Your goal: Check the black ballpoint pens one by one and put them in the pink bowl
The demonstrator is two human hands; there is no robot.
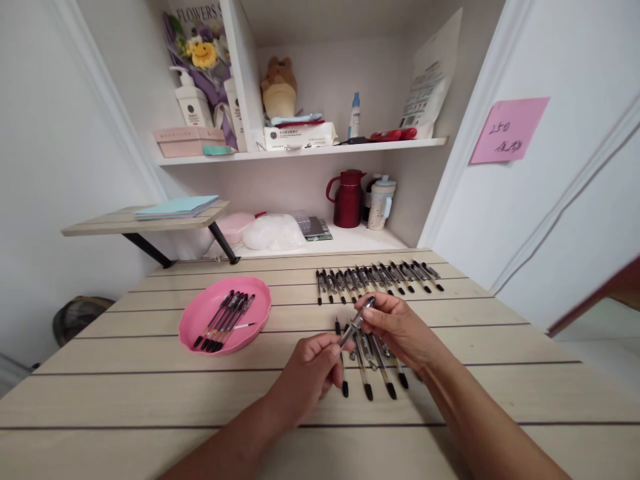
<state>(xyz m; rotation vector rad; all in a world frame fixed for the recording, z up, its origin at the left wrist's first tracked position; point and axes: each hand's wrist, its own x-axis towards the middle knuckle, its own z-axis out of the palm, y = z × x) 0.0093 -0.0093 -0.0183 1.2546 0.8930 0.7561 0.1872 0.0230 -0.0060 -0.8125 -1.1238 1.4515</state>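
Between my two hands a clear-barrelled pen is tilted above the table. My left hand pinches its lower end, while my right hand grips the upper end beside a black cap. Directly below lies a loose group of pens with black ends toward me, partly hidden by my hands. Small clear and silvery parts lie among them. Behind my hands a slanted row of pens with loose pieces between them stretches to the right. On the left, a pink tray holds several black-capped pens.
A small raised shelf with blue paper stands at the back left. Behind the table, a cabinet holds a red jug, a pale cup and a plastic bag. A pink note hangs right.
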